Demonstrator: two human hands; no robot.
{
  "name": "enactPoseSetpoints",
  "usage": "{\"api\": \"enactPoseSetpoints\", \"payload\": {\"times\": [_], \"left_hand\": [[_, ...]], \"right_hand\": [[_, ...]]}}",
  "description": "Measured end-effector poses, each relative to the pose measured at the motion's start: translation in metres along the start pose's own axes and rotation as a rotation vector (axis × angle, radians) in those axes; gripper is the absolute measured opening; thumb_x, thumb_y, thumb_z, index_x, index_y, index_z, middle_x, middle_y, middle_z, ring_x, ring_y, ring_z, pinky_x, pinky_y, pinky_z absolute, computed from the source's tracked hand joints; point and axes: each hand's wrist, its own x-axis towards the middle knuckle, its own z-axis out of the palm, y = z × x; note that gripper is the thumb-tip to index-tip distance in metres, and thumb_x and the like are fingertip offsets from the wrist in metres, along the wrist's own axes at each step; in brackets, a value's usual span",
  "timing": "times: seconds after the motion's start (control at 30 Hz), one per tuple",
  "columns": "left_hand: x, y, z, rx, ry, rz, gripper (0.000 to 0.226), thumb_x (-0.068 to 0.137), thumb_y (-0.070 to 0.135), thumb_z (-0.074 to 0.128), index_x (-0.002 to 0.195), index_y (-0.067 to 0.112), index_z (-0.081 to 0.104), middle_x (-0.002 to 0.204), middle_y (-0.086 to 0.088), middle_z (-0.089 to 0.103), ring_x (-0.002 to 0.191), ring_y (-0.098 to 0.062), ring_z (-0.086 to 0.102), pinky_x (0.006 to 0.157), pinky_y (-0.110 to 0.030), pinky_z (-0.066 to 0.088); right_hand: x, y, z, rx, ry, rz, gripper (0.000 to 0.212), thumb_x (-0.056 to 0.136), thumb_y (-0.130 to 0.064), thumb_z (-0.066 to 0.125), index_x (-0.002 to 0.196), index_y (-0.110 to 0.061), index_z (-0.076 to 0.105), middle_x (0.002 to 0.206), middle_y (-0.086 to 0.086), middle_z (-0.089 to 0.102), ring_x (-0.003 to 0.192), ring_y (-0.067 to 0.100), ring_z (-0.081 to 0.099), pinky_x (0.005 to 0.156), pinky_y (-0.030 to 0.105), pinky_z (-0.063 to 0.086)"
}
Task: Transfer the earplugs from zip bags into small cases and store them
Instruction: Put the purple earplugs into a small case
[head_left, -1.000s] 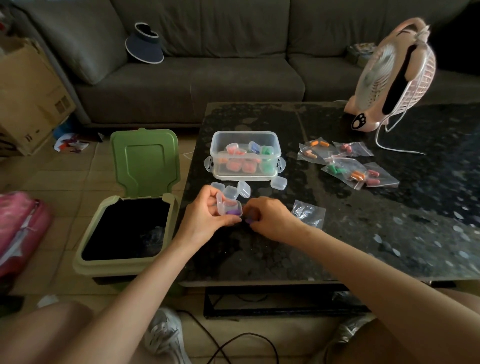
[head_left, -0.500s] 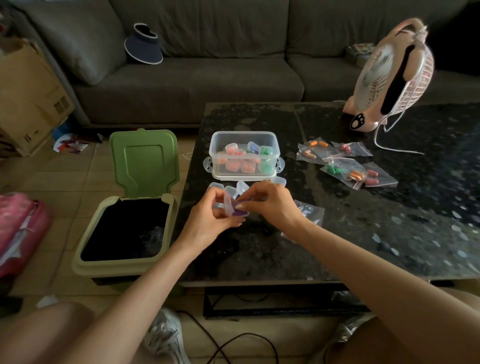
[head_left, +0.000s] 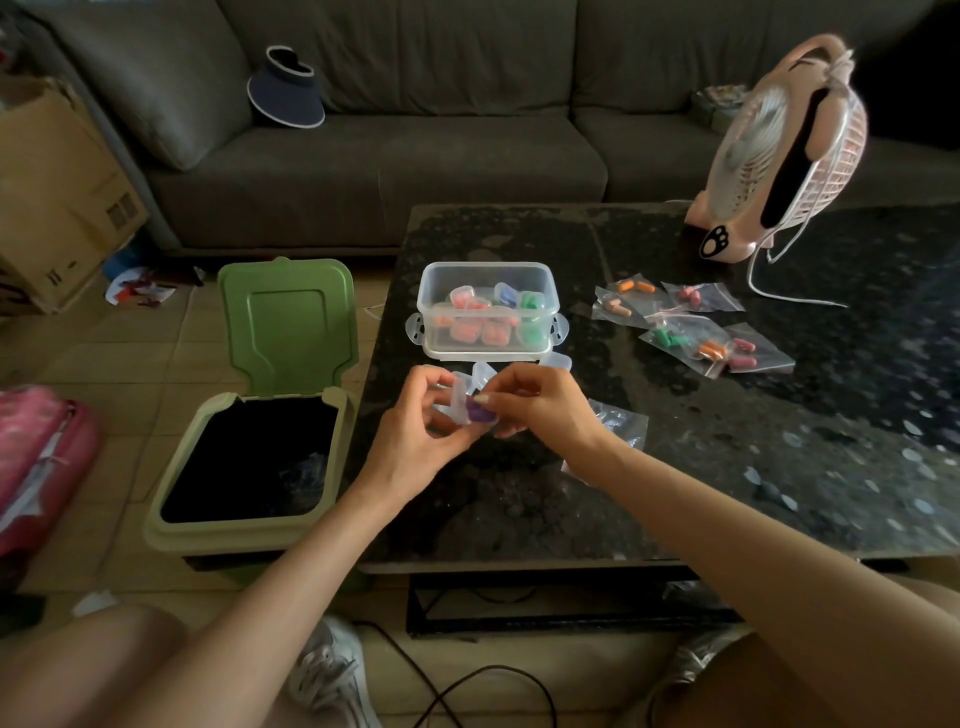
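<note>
The small clear plastic case (head_left: 459, 403) sits above the near left part of the dark speckled stone table (head_left: 779, 467), held up between both hands with its hinged lid standing open and purple earplugs (head_left: 476, 413) lying in its lower half. The left hand (head_left: 415, 436) comes in from the lower left on a bare forearm, wrist bent slightly up, and grips the case from the left with its fingers curled round the back and its thumb along the front. The right hand (head_left: 540, 405) reaches across from the lower right, its fingers bunched and its thumb and forefinger pinching the case at the purple-filled half; whether the fingertips also touch the earplugs I cannot tell. Just behind the hands lie a few empty small clear cases (head_left: 485, 371), partly hidden, and beyond them stands a clear rectangular plastic storage box (head_left: 550, 291) holding closed cases of pink, blue and green earplugs (head_left: 470, 330). A crumpled empty clear zip bag (head_left: 621, 423) lies beside the right wrist. Farther right, a cluster of clear zip bags with orange, pink and green earplugs (head_left: 691, 332) is spread on the table. A pale pink desk fan (head_left: 789, 150) stands at the far right corner, and an open green-lidded bin (head_left: 288, 317) sits on the floor to the left.
</note>
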Motion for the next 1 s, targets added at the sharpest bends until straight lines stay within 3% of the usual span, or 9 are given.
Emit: {"api": "enactPoseSetpoints", "payload": {"times": [0.1,0.2,0.33,0.43,0.63,0.73,0.87,1.0], "left_hand": [[0.001,0.002,-0.001,0.085,-0.001,0.087,0.037,0.077,0.021,0.075,0.105,0.028,0.051,0.099,0.008,0.063,0.075,-0.003,0.064,0.063,-0.015,0.051],[0.000,-0.001,0.000,0.171,0.002,0.167,0.036,0.079,0.014,0.074,0.111,0.017,0.058,0.101,0.007,0.061,0.078,0.001,0.062,0.062,-0.014,0.051],[0.000,-0.006,0.000,0.237,-0.047,0.203,0.052,0.079,0.013,0.073,0.126,0.018,0.054,0.119,0.006,0.056,0.079,-0.006,0.063,0.065,-0.021,0.055],[0.000,-0.005,0.002,0.210,-0.064,0.153,0.063,0.079,0.015,0.073,0.134,0.022,0.044,0.119,0.011,0.050,0.085,-0.007,0.062,0.066,-0.019,0.054],[0.004,-0.003,0.005,0.237,0.065,0.086,0.037,0.084,0.017,0.069,0.117,0.014,0.053,0.116,0.008,0.055,0.080,-0.002,0.061,0.065,-0.008,0.046],[0.009,0.001,0.011,0.244,0.081,0.023,0.023,0.086,0.018,0.067,0.106,0.011,0.057,0.105,0.005,0.062,0.078,-0.008,0.064,0.069,-0.018,0.050],[0.012,0.008,0.031,0.260,-0.042,-0.005,0.012,0.085,0.018,0.068,0.093,0.015,0.060,0.088,0.006,0.064,0.072,-0.006,0.061,0.068,-0.018,0.049],[0.010,0.015,0.051,0.303,-0.257,0.092,0.016,0.082,0.022,0.071,0.094,0.018,0.062,0.096,0.008,0.061,0.082,-0.005,0.060,0.076,-0.025,0.050]], "right_hand": [[-0.002,-0.007,-0.002,0.207,0.009,0.082,0.023,0.091,-0.019,0.060,0.100,0.002,0.059,0.082,0.013,0.069,0.068,0.021,0.069,0.063,0.029,0.059],[-0.002,-0.011,-0.004,0.239,-0.053,0.152,0.033,0.088,-0.029,0.064,0.105,-0.002,0.057,0.083,0.011,0.070,0.070,0.020,0.070,0.063,0.028,0.057],[-0.001,-0.007,-0.005,0.155,-0.076,0.181,0.032,0.082,-0.012,0.072,0.109,-0.005,0.058,0.095,0.014,0.067,0.074,0.018,0.069,0.066,0.024,0.057],[0.001,-0.008,-0.009,0.146,-0.041,0.192,0.034,0.078,0.000,0.071,0.110,-0.005,0.060,0.099,0.016,0.064,0.078,0.019,0.068,0.065,0.023,0.056],[0.010,-0.016,-0.020,0.057,0.149,0.149,0.024,0.070,0.005,0.077,0.090,-0.006,0.068,0.084,0.013,0.068,0.070,0.020,0.069,0.059,0.025,0.056],[0.015,-0.022,-0.028,0.117,0.190,0.146,0.026,0.070,-0.001,0.079,0.091,-0.008,0.066,0.090,0.015,0.070,0.077,0.027,0.071,0.066,0.031,0.059],[0.022,-0.030,-0.038,0.280,0.233,0.203,0.027,0.079,-0.005,0.072,0.102,-0.002,0.058,0.091,0.015,0.071,0.067,0.021,0.071,0.062,0.029,0.060],[0.040,-0.034,-0.043,0.432,0.269,0.207,0.017,0.086,-0.002,0.064,0.100,0.002,0.056,0.086,0.016,0.069,0.060,0.022,0.068,0.057,0.025,0.058]]}}
